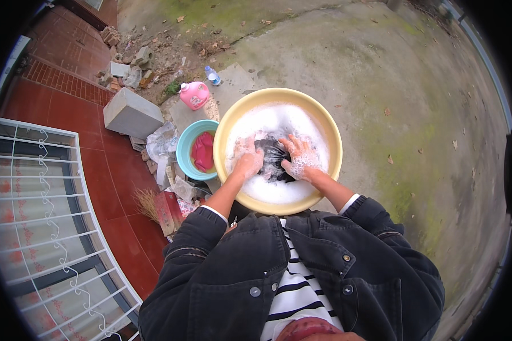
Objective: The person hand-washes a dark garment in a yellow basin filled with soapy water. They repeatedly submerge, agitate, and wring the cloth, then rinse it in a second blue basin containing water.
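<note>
A large pale-yellow plastic basin in front of me is full of white soap suds. In its middle lies a wet, wrinkled black cloth in the foam. My left hand touches the cloth's left side, coated with suds; foam partly hides its fingers, so I cannot make out a grip. On the cloth's right side rests my right hand, fingers spread and foamy, with nothing visibly grasped.
Left of the basin stands a turquoise basin holding a red cloth in liquid. Beyond are a pink detergent jug and a plastic bottle. A concrete block, rubble and a barred window line the left side.
</note>
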Available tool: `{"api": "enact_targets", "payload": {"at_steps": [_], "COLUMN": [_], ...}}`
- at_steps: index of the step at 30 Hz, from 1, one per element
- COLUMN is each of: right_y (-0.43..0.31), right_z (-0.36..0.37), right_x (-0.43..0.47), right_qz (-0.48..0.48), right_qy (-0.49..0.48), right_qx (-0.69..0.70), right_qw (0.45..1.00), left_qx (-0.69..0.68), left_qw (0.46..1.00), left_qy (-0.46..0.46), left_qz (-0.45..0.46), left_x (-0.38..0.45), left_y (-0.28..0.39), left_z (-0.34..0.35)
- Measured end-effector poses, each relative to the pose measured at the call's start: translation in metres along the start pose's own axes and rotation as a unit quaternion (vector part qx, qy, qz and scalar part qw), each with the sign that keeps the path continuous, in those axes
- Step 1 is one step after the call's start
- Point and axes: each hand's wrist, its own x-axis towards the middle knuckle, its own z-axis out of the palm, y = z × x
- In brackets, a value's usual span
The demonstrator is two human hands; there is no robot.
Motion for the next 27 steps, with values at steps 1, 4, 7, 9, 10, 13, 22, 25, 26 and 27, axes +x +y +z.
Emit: {"api": "enact_targets", "payload": {"at_steps": [1,4,7,9,10,13,22,25,26,27], "right_y": [-0.006,-0.016,-0.002,0.019,0.035,0.074,0.058,0.029,0.022,0.015], "right_z": [0.007,0.023,0.039,0.053,0.061,0.091,0.111,0.065,0.050,0.037], "right_x": [0.003,0.024,0.052,0.068,0.069,0.079,0.111,0.096,0.080,0.064], "right_qz": [0.030,0.076,0.089,0.051,0.015,-0.044,0.090,0.115,0.041,-0.018], "right_qy": [-0.025,-0.109,-0.164,-0.164,-0.149,-0.106,-0.088,-0.017,0.043,0.095], "right_qx": [-0.050,-0.132,-0.140,-0.126,-0.076,0.138,0.408,0.313,0.254,0.175], "right_qw": [0.998,0.982,0.972,0.977,0.986,0.984,0.904,0.942,0.965,0.980], "left_qx": [0.090,0.208,0.151,0.214,0.221,0.201,-0.004,-0.370,-0.362,-0.355], "left_qw": [0.995,0.978,0.986,0.975,0.972,0.978,0.983,0.911,0.909,0.905], "left_qy": [0.027,-0.003,0.077,0.053,0.074,-0.040,0.176,0.168,0.192,0.217], "left_qz": [0.011,-0.021,0.000,0.004,0.013,0.044,0.056,0.069,0.078,0.084], "left_x": [0.007,0.035,0.071,0.099,0.109,0.138,0.110,0.091,0.082,0.072], "left_y": [0.004,0.009,-0.002,-0.011,-0.015,-0.024,-0.013,0.002,0.005,0.008], "left_z": [0.011,0.036,0.053,0.059,0.064,0.066,0.028,-0.003,-0.013,-0.024]}}
